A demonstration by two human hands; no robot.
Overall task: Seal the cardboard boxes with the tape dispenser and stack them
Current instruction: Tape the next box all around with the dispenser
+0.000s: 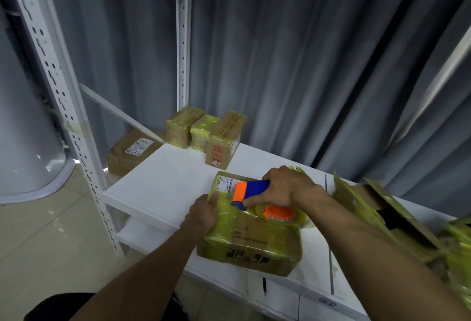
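A cardboard box point(254, 241) wrapped in yellowish tape lies on the white table point(163, 188) in front of me. My left hand point(202, 215) grips its left edge. My right hand point(288, 188) holds the blue and orange tape dispenser point(252, 190) by its handle, pressed on the box's top. The dispenser's clear tape roll with an orange hub point(280, 215) rests on the box near my wrist. Three taped boxes point(206, 133) stand together at the table's far edge.
Opened, flattened cardboard boxes point(397, 218) lie at the right of the table. A brown parcel with a white label point(132, 152) sits on a lower level behind a white metal shelving frame point(61, 96). Grey curtains hang behind. Tiled floor is at the left.
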